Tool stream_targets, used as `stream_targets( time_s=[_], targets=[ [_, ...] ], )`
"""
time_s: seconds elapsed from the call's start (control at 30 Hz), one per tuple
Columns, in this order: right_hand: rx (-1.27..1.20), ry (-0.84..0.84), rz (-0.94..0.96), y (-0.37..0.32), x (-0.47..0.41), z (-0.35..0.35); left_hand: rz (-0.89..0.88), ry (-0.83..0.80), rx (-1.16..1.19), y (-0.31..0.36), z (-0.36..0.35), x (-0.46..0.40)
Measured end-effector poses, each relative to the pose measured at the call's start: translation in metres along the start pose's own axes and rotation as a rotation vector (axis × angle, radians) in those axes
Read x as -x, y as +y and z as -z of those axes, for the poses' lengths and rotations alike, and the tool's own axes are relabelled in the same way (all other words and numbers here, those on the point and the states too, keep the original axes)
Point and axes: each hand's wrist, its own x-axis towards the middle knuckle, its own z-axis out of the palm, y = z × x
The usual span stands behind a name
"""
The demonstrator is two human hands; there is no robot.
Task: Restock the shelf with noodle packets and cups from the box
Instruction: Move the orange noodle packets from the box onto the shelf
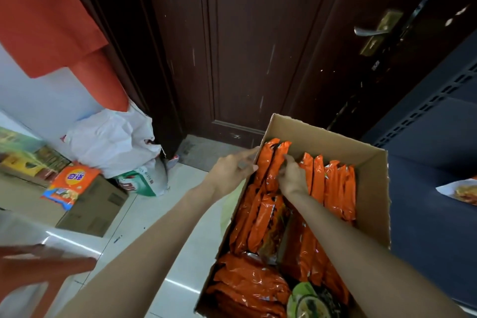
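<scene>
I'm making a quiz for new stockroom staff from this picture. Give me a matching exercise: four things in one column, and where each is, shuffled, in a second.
Things:
1. left hand
2. right hand
3. green cup
4. white sack

Places:
A. near corner of the box
B. on the floor beside the door
C. at the box's left wall
D. among the orange packets

Pairs: 1-C, 2-D, 3-A, 4-B

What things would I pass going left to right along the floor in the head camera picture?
Orange snack bag → white plastic sack → left hand → right hand → cardboard box.
</scene>
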Motion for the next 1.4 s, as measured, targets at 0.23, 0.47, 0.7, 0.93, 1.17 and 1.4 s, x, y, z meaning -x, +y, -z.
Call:
stream_targets(
  time_s=[0.23, 0.47, 0.7, 0.93, 1.17, 1.4],
  targets=[
    [-0.077, 0.076, 0.045, 0.005, 0.014, 0.047, -0.033, 0.078, -0.004, 0.02, 0.0, -0.001],
    [-0.118, 0.185, 0.112, 0.029, 0.046, 0.124, -0.258, 0.284, -0.002, 0.057, -0.028, -0.026],
    [0.006, 0.311, 0.111, 0.071, 0.064, 0.163, -0.114, 0.067, 0.016, 0.063, -0.088, -0.057],
    [-0.052, 0.302, 0.164, 0.079, 0.062, 0.155, 0.063, -0.053, -0.003, 0.045, -0.126, -0.074],
    [-0.1, 0.276, 0.16, 0.078, 0.055, 0.15, 0.175, 0.026, -0.03, 0.041, -0.139, -0.079],
    [-0.112, 0.287, 0.161, 0.076, 0.056, 0.148, 0.089, 0.079, 0.091, 0.045, -0.125, -0.066]
  ],
)
